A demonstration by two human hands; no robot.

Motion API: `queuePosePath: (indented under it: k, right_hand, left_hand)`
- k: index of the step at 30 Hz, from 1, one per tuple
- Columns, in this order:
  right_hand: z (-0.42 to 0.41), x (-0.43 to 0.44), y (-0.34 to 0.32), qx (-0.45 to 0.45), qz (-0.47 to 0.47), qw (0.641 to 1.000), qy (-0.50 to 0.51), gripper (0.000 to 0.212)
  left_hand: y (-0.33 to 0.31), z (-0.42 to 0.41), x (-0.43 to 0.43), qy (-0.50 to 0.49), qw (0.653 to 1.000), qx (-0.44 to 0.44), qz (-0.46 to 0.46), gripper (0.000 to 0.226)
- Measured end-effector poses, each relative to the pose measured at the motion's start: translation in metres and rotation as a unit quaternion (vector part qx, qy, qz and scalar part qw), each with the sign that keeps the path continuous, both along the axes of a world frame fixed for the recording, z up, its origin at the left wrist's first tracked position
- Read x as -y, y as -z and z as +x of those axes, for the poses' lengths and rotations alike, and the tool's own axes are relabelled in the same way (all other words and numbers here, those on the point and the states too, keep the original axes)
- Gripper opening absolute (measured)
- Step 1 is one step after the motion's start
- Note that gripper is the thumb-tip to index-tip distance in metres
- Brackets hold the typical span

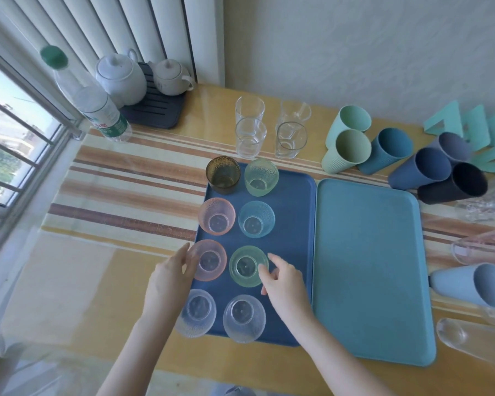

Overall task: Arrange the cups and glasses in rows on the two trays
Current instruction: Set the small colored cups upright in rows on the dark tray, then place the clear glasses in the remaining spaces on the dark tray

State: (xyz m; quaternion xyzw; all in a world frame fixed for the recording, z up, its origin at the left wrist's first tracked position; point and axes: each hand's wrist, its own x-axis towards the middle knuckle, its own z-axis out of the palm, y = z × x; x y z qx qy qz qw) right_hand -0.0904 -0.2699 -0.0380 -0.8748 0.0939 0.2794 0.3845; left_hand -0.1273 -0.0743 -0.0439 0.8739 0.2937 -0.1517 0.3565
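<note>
A dark blue tray [293, 212] holds several small textured glasses in two columns. My left hand [170, 274] has its fingers curled around the left side of a pink glass [210, 260] in the third row. My right hand [282, 281] pinches the right rim of the green glass [246, 265] beside it. Two clear small glasses [199, 312] stand in the nearest row. A light blue tray [369, 267] lies to the right with nothing on it. Several tall clear glasses [250, 138] stand behind the dark tray. Plastic tumblers [346, 151] in green, blue and dark shades stand at the back right.
A plastic water bottle [95, 107] and two white teapots [120, 75] on a dark drain tray stand at the back left by the window. More clear glasses and a light blue tumbler [477, 284] lie at the right edge. Teal shapes [469, 130] lean on the wall.
</note>
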Motion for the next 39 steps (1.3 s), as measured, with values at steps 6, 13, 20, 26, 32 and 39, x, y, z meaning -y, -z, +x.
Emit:
queuePosePath:
  k: [6,13,20,26,32,39]
  right_hand:
    - [0.032,0.029,-0.029,0.052,0.042,0.997,0.044,0.03]
    - [0.165,0.045,-0.064,0.199,-0.012,0.978,-0.059,0.03]
    - [0.27,0.02,-0.066,0.27,-0.158,0.929,-0.196,0.039]
    - [0.321,0.005,-0.026,0.186,-0.251,0.912,-0.265,0.052]
    - [0.323,0.012,-0.038,0.194,-0.174,0.956,-0.133,0.056]
    - [0.247,-0.006,-0.008,0.106,0.015,0.993,0.054,0.091]
  left_hand:
    - [-0.021,0.016,-0.01,-0.02,0.992,0.115,0.038,0.043]
    - [-0.062,0.146,-0.001,0.076,0.958,0.268,0.062,0.037]
    - [-0.048,0.265,0.009,0.164,0.965,0.182,0.095,0.043]
    - [-0.026,0.3,0.004,0.159,0.972,0.152,0.087,0.048]
    - [-0.039,0.315,0.019,0.206,0.949,0.221,0.094,0.052]
    - [-0.035,0.38,0.073,0.416,0.899,0.088,0.103,0.084]
